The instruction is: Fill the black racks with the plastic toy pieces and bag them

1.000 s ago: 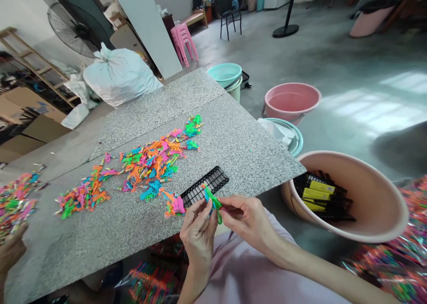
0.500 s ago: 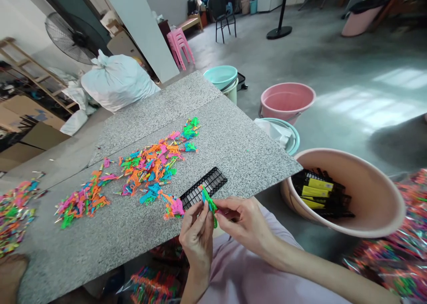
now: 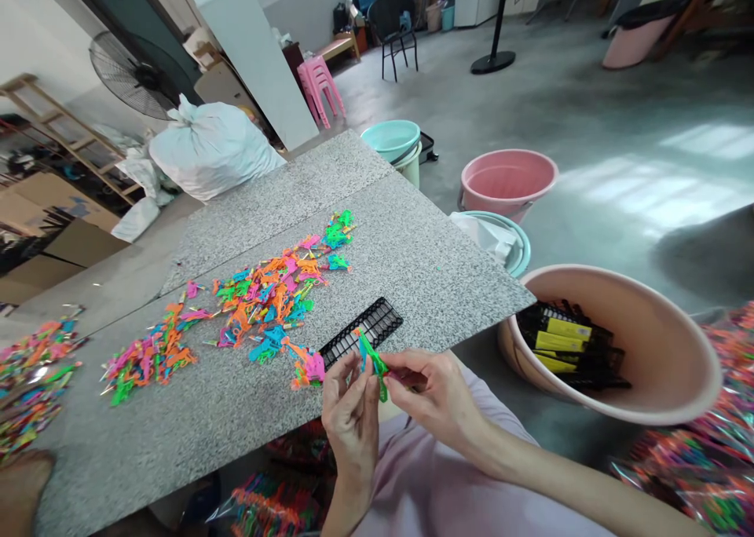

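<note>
My left hand (image 3: 352, 411) and my right hand (image 3: 433, 384) meet at the table's front edge. Between their fingertips is a small green plastic toy piece (image 3: 375, 362), with a blue part along its left side and an orange tip. Both hands pinch it, the left from the left and the right from the lower right. What the fingers cover is hidden. Just behind them a black plastic grid tray (image 3: 377, 317) with greyish slots lies on the table. Left of it, a pile of bright plastic toy pieces (image 3: 276, 282) spreads over the speckled table (image 3: 412, 239).
A big peach tub (image 3: 653, 341) with black and yellow packs stands at the right. Beyond are a pink bucket (image 3: 510, 177) and a turquoise basin (image 3: 521, 246). A white sack (image 3: 215, 148) rests behind the table. Another person's arm (image 3: 23, 482) shows lower left.
My hands and the green piece stay together, shifted very slightly right in view. The view has tilted a little. At the far left, the other person's area shows blurred movement over the pieces.
</note>
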`<state>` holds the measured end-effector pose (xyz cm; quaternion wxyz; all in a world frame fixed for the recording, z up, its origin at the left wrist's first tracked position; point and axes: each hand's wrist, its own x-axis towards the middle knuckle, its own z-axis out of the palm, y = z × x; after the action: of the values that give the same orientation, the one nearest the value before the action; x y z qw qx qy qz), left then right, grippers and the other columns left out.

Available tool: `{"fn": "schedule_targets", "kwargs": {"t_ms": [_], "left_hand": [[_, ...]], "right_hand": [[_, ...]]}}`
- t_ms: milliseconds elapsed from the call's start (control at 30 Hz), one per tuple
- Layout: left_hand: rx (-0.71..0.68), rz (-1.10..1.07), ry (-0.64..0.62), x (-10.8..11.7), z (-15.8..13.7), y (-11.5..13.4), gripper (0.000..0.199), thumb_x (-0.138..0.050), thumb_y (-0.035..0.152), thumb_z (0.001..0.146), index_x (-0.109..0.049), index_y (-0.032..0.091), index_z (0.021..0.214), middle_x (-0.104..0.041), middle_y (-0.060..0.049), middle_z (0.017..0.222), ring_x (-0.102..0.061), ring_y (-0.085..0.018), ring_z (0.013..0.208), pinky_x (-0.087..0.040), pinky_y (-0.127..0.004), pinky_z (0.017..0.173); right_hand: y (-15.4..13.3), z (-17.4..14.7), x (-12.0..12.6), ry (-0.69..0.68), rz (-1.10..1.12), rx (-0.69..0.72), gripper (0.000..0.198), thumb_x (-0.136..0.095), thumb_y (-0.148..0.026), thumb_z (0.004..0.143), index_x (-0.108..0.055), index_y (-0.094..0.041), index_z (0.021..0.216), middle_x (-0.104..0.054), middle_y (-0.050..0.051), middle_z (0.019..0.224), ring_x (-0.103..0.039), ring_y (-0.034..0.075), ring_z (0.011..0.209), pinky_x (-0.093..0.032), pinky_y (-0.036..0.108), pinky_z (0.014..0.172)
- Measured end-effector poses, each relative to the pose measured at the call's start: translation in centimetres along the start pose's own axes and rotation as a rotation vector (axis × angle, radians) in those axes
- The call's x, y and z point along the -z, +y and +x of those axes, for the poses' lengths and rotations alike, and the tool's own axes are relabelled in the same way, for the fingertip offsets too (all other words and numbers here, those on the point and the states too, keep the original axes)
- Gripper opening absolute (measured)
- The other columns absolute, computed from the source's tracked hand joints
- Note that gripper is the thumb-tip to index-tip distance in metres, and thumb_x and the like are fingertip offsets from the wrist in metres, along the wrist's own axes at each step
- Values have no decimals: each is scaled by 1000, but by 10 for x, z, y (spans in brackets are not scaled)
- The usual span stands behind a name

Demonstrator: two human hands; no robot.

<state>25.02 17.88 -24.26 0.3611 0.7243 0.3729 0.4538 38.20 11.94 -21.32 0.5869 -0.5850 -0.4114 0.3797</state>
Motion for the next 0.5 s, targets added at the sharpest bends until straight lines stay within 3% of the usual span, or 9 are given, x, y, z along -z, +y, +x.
{"fn": "schedule_targets", "kwargs": {"t_ms": [100,200,267,367,500], "left_hand": [[317,-194,30,-3,-4,-8,19,-71,37,83,-78,26,97,-66,-9,117,-56,-25,120,-49,-37,99],[577,-445,95,-8,-4,-9,31,-82,45,69,-78,23,91,-69,-7,108,-61,-23,110,-49,-33,96],[648,-587,151,-12,-2,-5,37,-88,42,62,-75,22,90,-69,-5,102,-65,-17,95,-52,-27,86],[667,-748,160,-14,3,3,39,-89,34,63,-68,24,95,-67,1,93,-64,-10,81,-51,-19,74],[806,-865,62,-11,10,7,47,-90,31,61,-65,23,99,-69,0,96,-65,-10,85,-52,-20,78]], "right_hand": [[1,-1,-2,-13,15,10,27,-56,-15,81,-77,-19,98,-68,2,75,-57,11,64,-45,22,59],[1,-3,-2,-19,-34,60,24,-56,-14,82,-76,-18,95,-66,2,74,-55,11,63,-44,22,58],[0,-3,-2,-10,-77,105,22,-56,-14,83,-75,-17,94,-65,2,73,-55,11,63,-43,22,57],[-1,-3,-1,0,-124,156,22,-56,-13,83,-74,-16,95,-64,2,72,-54,10,62,-42,22,57],[-2,-4,1,-17,-145,201,25,-55,-11,83,-73,-16,99,-64,2,75,-54,10,64,-41,22,58]]}}
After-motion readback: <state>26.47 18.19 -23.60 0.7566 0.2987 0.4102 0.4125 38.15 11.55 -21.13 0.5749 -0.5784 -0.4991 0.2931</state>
